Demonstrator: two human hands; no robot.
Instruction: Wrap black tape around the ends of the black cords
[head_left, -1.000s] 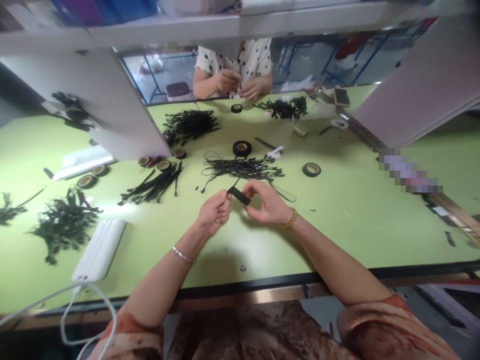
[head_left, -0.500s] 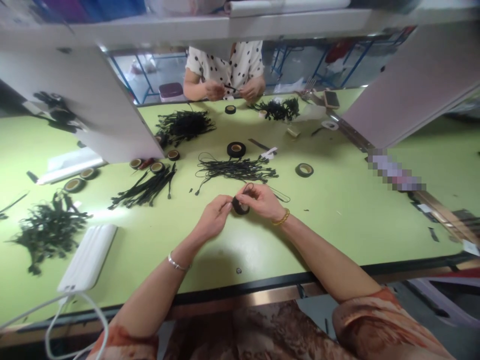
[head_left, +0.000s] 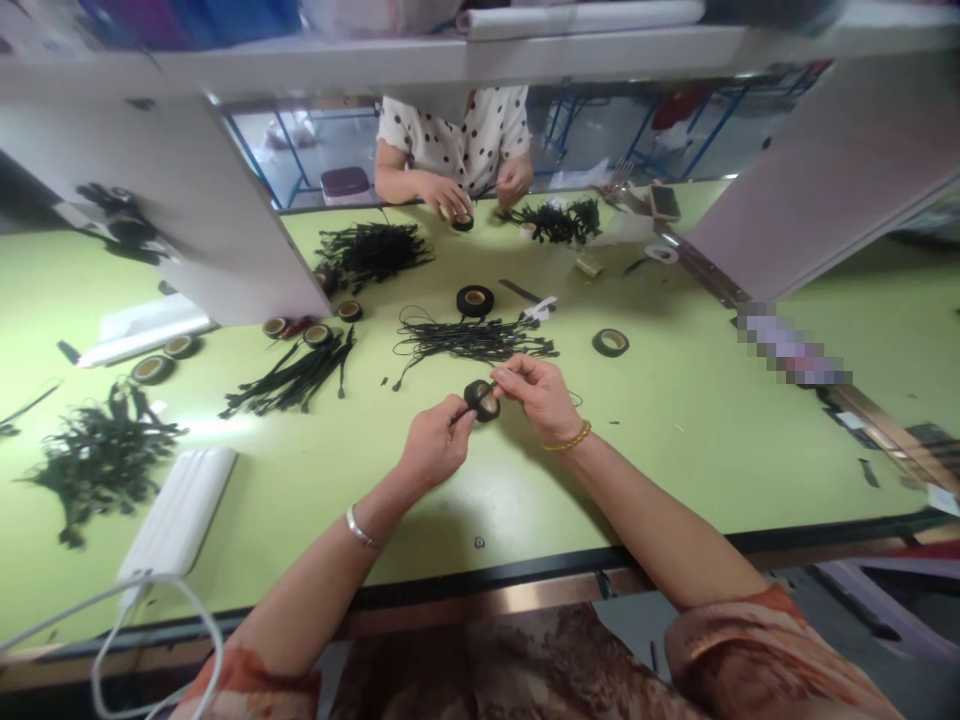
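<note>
Between my two hands is a black tape roll [head_left: 482, 400] with a pale core. My left hand [head_left: 437, 437] is closed in a pinch on a thin dark piece at the roll's left side; whether it is cable or tape I cannot make out. My right hand [head_left: 537, 398] pinches something small and dark just right of the roll. Beyond my hands lies a bundle of thin black cables [head_left: 476, 338], with another black tape roll [head_left: 475, 300] behind it. A further tape roll [head_left: 610, 341] rests to the right.
Black cable piles lie at the left [head_left: 292, 375], far left [head_left: 105, 455] and far side [head_left: 375, 250]. A white power strip [head_left: 180, 510] is near the left front. Upright panels [head_left: 247, 210] flank the green table [head_left: 600, 470]. Opposite, a person's hand touches a tape roll [head_left: 462, 222].
My right hand has moved off the roll, slightly up and right. My left hand has turned at the roll's left side. The person opposite has reached one hand to a tape roll.
</note>
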